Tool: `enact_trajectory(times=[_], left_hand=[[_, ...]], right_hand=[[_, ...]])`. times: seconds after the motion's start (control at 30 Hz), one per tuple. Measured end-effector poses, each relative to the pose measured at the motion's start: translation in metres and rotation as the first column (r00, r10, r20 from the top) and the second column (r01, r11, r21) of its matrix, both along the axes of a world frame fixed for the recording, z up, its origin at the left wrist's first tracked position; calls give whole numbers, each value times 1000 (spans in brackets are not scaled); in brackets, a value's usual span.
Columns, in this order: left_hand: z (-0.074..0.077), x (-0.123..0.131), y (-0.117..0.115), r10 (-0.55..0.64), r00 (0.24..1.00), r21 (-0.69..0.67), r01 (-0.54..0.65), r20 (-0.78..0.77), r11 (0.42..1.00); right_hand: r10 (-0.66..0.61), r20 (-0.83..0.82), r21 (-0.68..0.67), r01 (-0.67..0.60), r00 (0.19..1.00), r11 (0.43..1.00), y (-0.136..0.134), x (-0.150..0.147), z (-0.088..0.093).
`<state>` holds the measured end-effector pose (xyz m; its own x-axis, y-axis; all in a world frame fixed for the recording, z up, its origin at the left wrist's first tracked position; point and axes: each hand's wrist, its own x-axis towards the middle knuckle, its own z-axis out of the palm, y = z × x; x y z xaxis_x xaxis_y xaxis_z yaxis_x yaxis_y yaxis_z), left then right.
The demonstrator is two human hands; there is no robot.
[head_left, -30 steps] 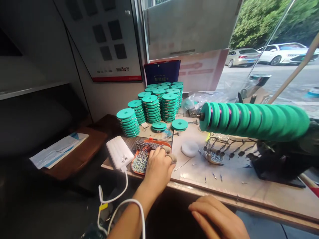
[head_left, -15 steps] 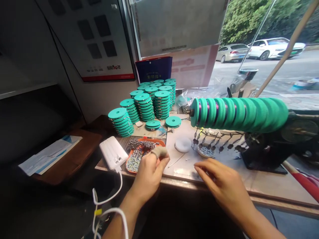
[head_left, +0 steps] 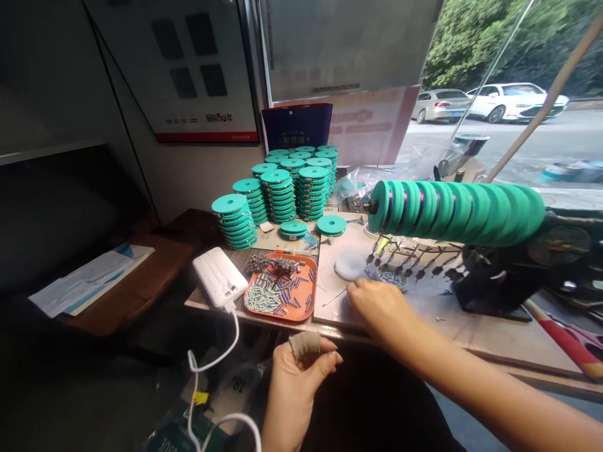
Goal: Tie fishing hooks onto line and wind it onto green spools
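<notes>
My left hand [head_left: 306, 367] hangs in front of the table edge, a beige wrap round one finger. Its thumb and fingertips are pinched together, and what they hold, if anything, is too small to make out. My right hand [head_left: 377, 304] reaches over the table, fingers bent down beside the white round disc [head_left: 350, 265] and the small bowl of silvery beads [head_left: 392, 277]. Its fingertips are hidden. An orange tray [head_left: 301, 316] with small metal parts lies left of it. Above the bowl is a row of green spools [head_left: 452, 213] on a shaft.
Stacks of green spools [head_left: 277, 188] stand at the back. A white power bank [head_left: 219, 276] with a cable lies at the left table edge. A black machine stand [head_left: 490, 301] is on the right, near a red-handled tool [head_left: 560, 333]. Papers [head_left: 94, 279] lie far left.
My left hand has moved down and toward me, off the orange tray. My right hand has moved left and slightly up, toward the white disc. The view has shifted slightly.
</notes>
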<state>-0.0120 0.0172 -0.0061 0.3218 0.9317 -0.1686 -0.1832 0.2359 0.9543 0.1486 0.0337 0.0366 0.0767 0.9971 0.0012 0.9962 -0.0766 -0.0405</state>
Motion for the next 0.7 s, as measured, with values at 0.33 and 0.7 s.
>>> enact_trajectory(times=[0.33, 0.7], left_hand=[[4, 11, -19, 65, 980, 206, -26, -188, 978], [7, 20, -23, 202, 931, 600, 23, -304, 800]], right_hand=[[24, -949, 64, 119, 313, 991, -73, 8, 3], [58, -998, 49, 259, -30, 965, -85, -16, -15]])
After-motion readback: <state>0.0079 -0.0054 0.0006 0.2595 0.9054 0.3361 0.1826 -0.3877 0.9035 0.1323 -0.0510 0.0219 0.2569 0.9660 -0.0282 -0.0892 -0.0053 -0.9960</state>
